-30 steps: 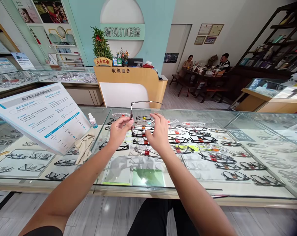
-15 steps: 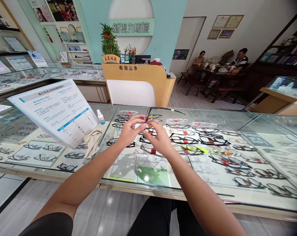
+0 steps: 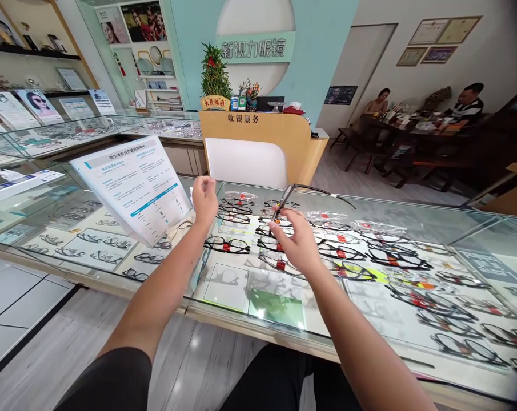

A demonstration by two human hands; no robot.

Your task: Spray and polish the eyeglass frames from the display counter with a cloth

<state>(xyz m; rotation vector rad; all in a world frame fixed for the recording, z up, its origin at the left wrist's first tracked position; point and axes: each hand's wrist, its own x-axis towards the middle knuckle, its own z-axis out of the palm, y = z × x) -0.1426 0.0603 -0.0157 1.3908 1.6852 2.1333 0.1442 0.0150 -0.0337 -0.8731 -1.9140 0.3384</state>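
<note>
My right hand (image 3: 299,240) pinches a pair of dark-framed eyeglasses (image 3: 285,198) above the glass display counter (image 3: 224,317). One temple arm of the glasses stretches to the right, with a white tag on it. Away to the left, my left hand (image 3: 204,201) is off the glasses, beside a standing printed sheet (image 3: 138,188). Its fingers look bent, but their tips are mostly hidden. A sliver of something white shows just left of that hand, where the small spray bottle stood. Below the wrist a beige cloth (image 3: 179,233) lies crumpled, partly covered by the forearm.
Rows of eyeglass frames (image 3: 393,257) with red tags lie in the glass case. A wooden cashier counter (image 3: 258,123) with a plant (image 3: 214,71) stands behind it. Two people (image 3: 468,105) sit at a dark table at the back right.
My left hand has let go of the glasses and moved left, towards the spray bottle, which it now largely covers. My right hand keeps the glasses. The view has turned left.
</note>
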